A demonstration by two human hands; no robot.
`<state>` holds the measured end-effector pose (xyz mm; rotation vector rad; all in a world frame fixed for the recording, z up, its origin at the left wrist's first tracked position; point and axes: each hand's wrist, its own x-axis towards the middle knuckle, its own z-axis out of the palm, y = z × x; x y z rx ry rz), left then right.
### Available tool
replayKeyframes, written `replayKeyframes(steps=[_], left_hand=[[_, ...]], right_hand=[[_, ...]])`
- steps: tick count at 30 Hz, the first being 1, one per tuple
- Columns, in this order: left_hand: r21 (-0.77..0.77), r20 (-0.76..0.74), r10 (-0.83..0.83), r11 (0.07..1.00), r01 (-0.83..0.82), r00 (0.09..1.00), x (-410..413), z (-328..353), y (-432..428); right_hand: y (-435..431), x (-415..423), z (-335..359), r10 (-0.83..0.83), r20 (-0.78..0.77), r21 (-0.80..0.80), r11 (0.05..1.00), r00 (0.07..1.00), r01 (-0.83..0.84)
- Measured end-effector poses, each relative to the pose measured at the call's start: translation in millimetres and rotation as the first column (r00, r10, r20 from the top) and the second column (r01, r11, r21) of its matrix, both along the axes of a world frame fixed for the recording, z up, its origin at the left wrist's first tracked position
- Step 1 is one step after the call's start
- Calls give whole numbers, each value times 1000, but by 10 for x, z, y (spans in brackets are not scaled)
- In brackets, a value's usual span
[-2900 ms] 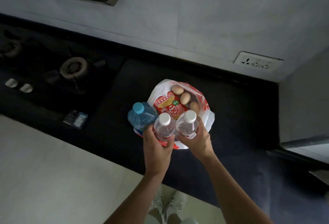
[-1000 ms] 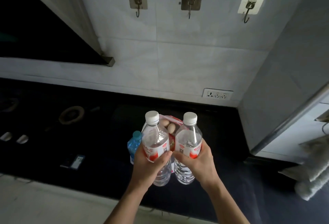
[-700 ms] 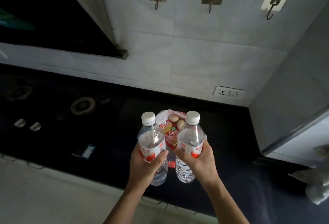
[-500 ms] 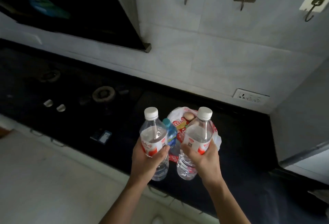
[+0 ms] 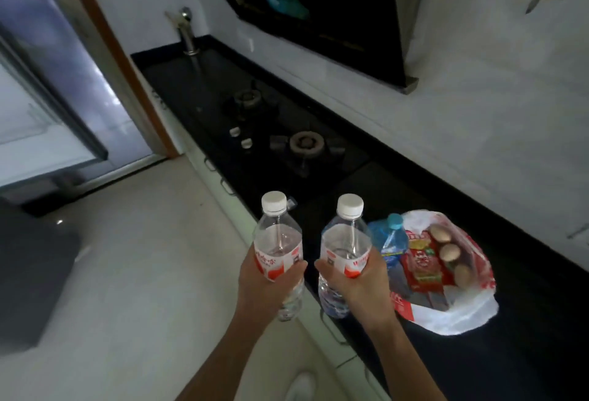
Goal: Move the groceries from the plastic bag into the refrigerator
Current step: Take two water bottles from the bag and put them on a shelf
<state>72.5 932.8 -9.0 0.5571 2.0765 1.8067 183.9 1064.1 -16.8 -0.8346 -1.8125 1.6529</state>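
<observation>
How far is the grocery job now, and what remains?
Done: two clear water bottles are out of the plastic bag. In hand: the left hand grips one, the right hand the other. Left: a blue bottle, a red packet and three eggs lie in the bag on the counter.

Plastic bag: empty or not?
Not empty: the plastic bag holds three eggs and a red packet.

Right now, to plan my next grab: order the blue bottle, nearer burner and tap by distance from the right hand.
1. Blue bottle, just beside the right hand, next to the bag.
2. Nearer burner, ahead on the counter.
3. Tap, at the counter's far end.
</observation>
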Motion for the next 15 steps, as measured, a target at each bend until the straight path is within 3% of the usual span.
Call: replayKeyframes(steps=[6, 9, 15], left_hand=[[-31, 11, 275, 961, -275, 961, 46, 50, -745], [-27, 18, 401, 916, -400, 916, 88, 105, -1127], [-21, -3, 605, 796, -605, 796, 112, 177, -1883]], right_hand=[[-516, -418, -5, 242, 1, -20, 970, 970, -242], [-830, -602, 2, 372, -28, 50, 927, 928, -371], [-1514, -945, 73, 588, -32, 14, 808, 808, -588]])
